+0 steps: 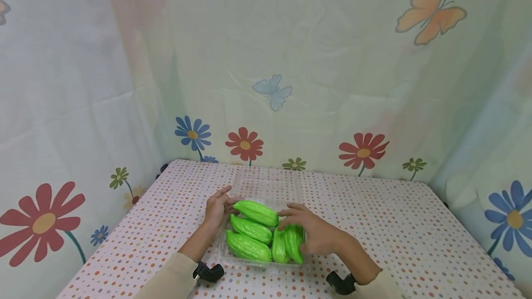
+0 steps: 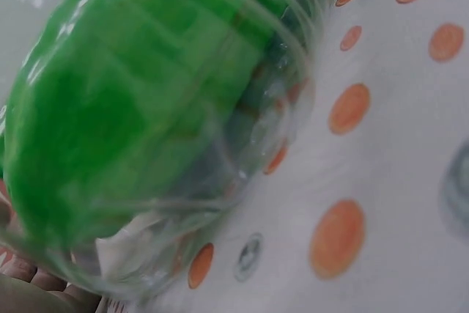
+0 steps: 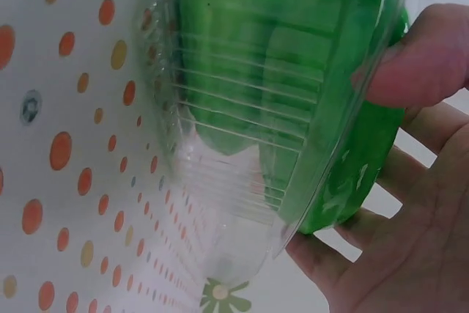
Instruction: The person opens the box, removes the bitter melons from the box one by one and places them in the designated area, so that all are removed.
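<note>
Several bright green bitter melons (image 1: 249, 246) lie in a clear plastic box (image 1: 224, 255). Three lie across its left side, and on the right others point toward the front. My right hand (image 1: 317, 232) holds the rightmost bitter melon (image 1: 294, 241), fingers curving over its far end. In the right wrist view the thumb (image 3: 425, 60) lies at the box rim, the fingers behind the bitter melon. At the box's back left corner is my left hand (image 1: 216, 211), fingers extended beside the end of the farthest bitter melon (image 1: 256, 212); some fingertips are hidden there.
The box's clear lid (image 1: 266, 183) stands open behind it. Under everything is a table with a dotted cover (image 1: 374, 225). A curtain (image 1: 316, 59) with flowers and butterflies encloses the back and sides.
</note>
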`<state>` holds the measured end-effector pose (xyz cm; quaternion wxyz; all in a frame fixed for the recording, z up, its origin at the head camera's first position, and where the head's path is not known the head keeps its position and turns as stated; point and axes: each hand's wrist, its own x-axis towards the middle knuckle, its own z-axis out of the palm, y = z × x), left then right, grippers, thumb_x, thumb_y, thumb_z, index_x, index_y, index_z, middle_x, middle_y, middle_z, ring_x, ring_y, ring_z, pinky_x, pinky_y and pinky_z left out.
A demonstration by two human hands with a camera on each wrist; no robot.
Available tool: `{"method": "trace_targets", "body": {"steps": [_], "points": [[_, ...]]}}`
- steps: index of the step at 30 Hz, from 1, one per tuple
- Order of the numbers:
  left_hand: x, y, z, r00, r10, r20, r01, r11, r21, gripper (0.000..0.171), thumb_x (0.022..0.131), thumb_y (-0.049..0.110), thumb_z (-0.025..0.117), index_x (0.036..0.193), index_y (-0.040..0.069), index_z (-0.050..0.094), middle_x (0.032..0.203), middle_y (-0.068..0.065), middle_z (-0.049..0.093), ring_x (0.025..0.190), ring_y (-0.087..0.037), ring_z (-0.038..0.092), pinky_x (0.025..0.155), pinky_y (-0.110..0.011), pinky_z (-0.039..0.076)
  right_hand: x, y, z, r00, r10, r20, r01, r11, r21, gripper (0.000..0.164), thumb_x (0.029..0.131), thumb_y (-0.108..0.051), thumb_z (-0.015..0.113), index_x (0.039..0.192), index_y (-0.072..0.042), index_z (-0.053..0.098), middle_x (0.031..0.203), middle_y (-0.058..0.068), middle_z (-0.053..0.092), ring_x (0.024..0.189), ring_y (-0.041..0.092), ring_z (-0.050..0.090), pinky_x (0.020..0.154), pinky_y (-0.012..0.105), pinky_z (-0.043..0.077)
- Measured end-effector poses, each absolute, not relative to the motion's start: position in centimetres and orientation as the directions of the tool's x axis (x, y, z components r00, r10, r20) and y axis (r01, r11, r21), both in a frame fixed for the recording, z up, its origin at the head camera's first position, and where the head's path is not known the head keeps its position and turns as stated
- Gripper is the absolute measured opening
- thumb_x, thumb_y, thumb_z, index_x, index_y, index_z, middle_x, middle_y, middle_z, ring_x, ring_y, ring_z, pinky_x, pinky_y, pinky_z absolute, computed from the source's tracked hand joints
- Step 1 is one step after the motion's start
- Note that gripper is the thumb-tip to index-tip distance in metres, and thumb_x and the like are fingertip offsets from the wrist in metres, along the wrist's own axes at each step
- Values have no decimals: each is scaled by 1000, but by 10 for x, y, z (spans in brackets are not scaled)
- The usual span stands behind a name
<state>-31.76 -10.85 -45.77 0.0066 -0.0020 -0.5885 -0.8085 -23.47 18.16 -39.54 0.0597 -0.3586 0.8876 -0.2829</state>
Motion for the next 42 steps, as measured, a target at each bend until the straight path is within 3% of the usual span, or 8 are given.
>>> {"method": "trace_targets", "body": {"steps": [4,9,14,22,30,42], "points": [[-319,-108,-457,-1000,-30,3,12,-301,954,60,90,-6,43,150,-8,39,94,-17,77,67,-10,71,65,-25,55,-235,182,-396,-732,-673,107,-615,585,-529,58,62,8,66,114,-18,72,144,11,55,146,47,27,105,75,31],[-321,-107,-459,-999,-48,-7,9,-308,951,61,87,-7,42,148,-10,41,91,-16,77,65,-9,70,67,-24,56,-237,182,-399,-727,-676,120,-636,596,-490,59,61,4,67,114,-21,72,133,4,58,136,34,38,102,65,40],[-321,-108,-461,-999,-41,0,13,-314,949,59,90,-5,40,149,-9,40,86,-11,76,65,-8,70,67,-23,56,-240,183,-401,-715,-685,141,-655,584,-480,61,59,0,71,114,-27,71,127,-3,55,126,26,40,97,60,43],[-322,-108,-462,-999,-34,6,17,-319,947,60,90,-6,40,150,-10,38,101,-23,75,69,-10,73,66,-23,57,-242,185,-406,-705,-688,171,-656,542,-525,61,57,-1,72,111,-30,67,127,-4,53,119,24,38,92,59,42],[-319,-108,-461,-999,-32,-2,8,-325,946,60,90,-5,40,150,-9,39,98,-21,76,68,-9,71,65,-22,56,-244,185,-413,-707,-669,229,-653,495,-573,51,67,-20,81,116,-27,66,132,-1,56,115,21,36,90,52,40],[-320,-107,-463,-1000,-18,5,11,-329,944,60,89,-6,40,149,-10,39,104,-31,72,67,-13,72,66,-30,57,-242,180,-416,-727,-602,330,-664,495,-560,52,70,-27,73,122,-22,66,122,-10,59,102,14,41,80,40,42]]}}
